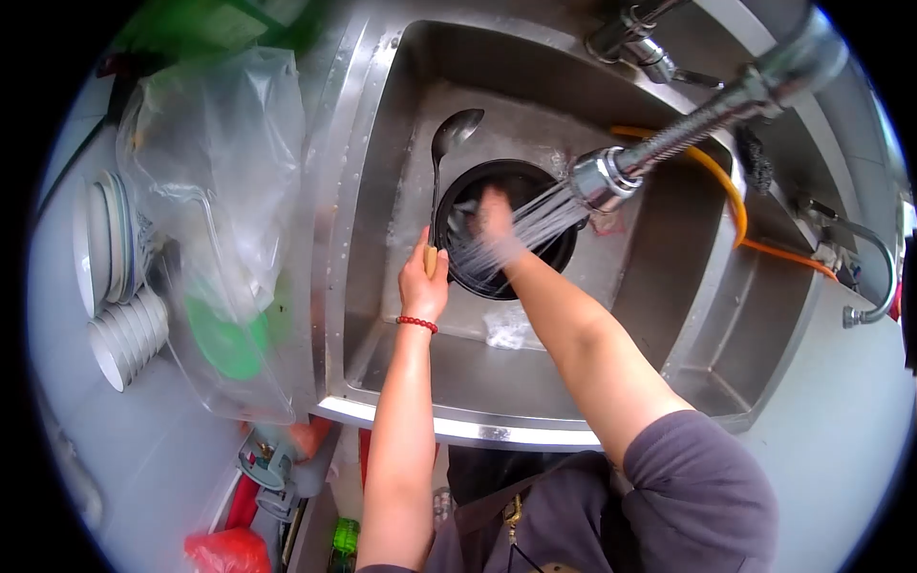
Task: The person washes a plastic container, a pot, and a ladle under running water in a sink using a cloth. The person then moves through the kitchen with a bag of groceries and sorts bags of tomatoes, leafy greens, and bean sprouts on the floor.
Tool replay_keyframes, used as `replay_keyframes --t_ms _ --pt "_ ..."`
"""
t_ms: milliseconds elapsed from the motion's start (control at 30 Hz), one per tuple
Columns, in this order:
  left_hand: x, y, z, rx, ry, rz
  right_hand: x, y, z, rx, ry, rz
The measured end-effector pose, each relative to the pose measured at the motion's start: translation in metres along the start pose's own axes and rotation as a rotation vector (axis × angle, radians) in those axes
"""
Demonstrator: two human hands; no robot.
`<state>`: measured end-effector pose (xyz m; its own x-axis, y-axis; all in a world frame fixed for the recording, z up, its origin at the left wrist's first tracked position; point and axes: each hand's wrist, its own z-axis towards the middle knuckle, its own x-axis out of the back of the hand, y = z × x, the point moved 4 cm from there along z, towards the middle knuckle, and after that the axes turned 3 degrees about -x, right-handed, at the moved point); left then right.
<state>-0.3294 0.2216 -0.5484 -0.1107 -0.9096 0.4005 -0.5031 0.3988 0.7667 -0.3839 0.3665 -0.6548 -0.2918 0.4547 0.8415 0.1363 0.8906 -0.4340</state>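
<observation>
My left hand (423, 285), with a red bead bracelet at the wrist, is closed around the wooden grip of a long metal ladle (457, 132). The ladle's head points away from me over the sink floor. Just right of that hand sits a round black pot (564, 265) in the sink. My right hand (494, 218) reaches down inside the pot, under running water; its fingers are blurred, and whether it grips anything is hidden. Water sprays from the chrome faucet head (599, 180) across my right wrist into the pot.
The steel sink (401, 329) has raised walls all round. A white foamy clump (506, 327) lies near its front. An orange hose (731, 196) crosses the right rim. At left stand a plastic-covered rack (215, 153), stacked bowls (129, 334) and plates (100, 239).
</observation>
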Motion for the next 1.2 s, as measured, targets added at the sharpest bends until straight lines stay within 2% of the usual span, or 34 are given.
replay_keyframes --t_ms 33,67,100,133,167,233,267,400,433,467,500,533,600,633,733,800,833,867,933,1000,1033,1067,1100,1200 --pt "0.003 0.001 0.002 -0.08 0.039 -0.011 -0.013 -0.019 0.004 0.079 0.151 0.147" --pt "0.004 0.0 0.005 -0.072 0.039 -0.007 -0.016 -0.028 0.004 0.155 0.303 0.29" --pt "0.007 0.001 0.007 -0.132 0.077 -0.007 -0.023 -0.026 -0.004 0.427 0.199 0.361" --pt "0.013 0.007 0.005 -0.189 0.104 -0.002 0.003 -0.02 -0.019 0.411 0.187 0.363" --pt "0.014 0.006 0.005 -0.103 0.087 0.004 0.047 -0.028 -0.033 0.445 -0.166 0.2" --pt "0.011 0.005 0.007 -0.172 0.112 0.038 0.069 -0.022 -0.035 0.476 -0.514 0.024" --pt "0.012 0.005 0.007 -0.242 0.133 0.083 0.064 -0.013 -0.018 0.48 -0.448 -0.011" --pt "0.01 0.006 0.017 -0.251 0.092 0.058 0.003 0.012 0.042 0.449 -0.141 -0.151" --pt "0.009 0.006 0.017 -0.243 0.096 0.056 0.012 -0.018 0.034 0.191 -0.339 -0.15" --pt "0.008 0.008 0.016 -0.258 0.128 0.069 -0.005 -0.029 0.012 0.26 0.007 0.074" --pt "0.009 0.009 0.016 -0.276 0.159 0.086 -0.024 -0.03 -0.007 0.221 -0.054 0.237" --pt "0.012 0.005 0.017 -0.276 0.159 0.089 -0.016 -0.028 -0.022 0.296 -0.126 0.257" --pt "0.016 -0.002 0.01 -0.369 0.166 0.144 0.028 -0.014 -0.036 0.479 -0.469 0.015" --pt "0.019 -0.003 0.006 -0.36 0.152 0.136 0.038 -0.001 -0.033 0.529 -0.538 -0.084" --pt "0.016 0.0 -0.003 -0.352 0.139 0.16 0.024 0.024 -0.018 0.557 -0.543 -0.356" --pt "0.011 0.001 -0.001 -0.403 0.202 0.199 -0.008 0.013 -0.038 0.607 -0.574 -0.496" --pt "0.009 0.003 -0.001 -0.35 0.226 0.265 -0.024 0.001 -0.049 0.663 -0.577 -0.531" --pt "0.009 0.0 -0.007 -0.288 0.238 0.331 -0.037 -0.012 -0.055 0.64 -0.523 -0.484" --pt "0.009 -0.002 -0.009 -0.278 0.207 0.319 -0.042 -0.032 -0.041 0.089 -0.192 0.054" --pt "0.012 -0.002 0.001 -0.287 0.175 0.312 -0.041 -0.019 0.0 0.282 -0.214 0.009" --pt "0.014 -0.002 0.004 -0.324 0.173 0.314 -0.023 -0.016 0.0 0.394 -0.13 0.059" --pt "0.015 -0.002 0.003 -0.355 0.167 0.314 -0.009 -0.015 -0.003 0.457 0.009 -0.117" --pt "0.014 -0.003 0.002 -0.348 0.166 0.275 0.003 -0.007 -0.001 0.487 -0.027 -0.222" --pt "0.008 -0.003 0.001 -0.312 0.199 0.278 0.01 0.01 -0.034 0.417 -0.561 -0.317"
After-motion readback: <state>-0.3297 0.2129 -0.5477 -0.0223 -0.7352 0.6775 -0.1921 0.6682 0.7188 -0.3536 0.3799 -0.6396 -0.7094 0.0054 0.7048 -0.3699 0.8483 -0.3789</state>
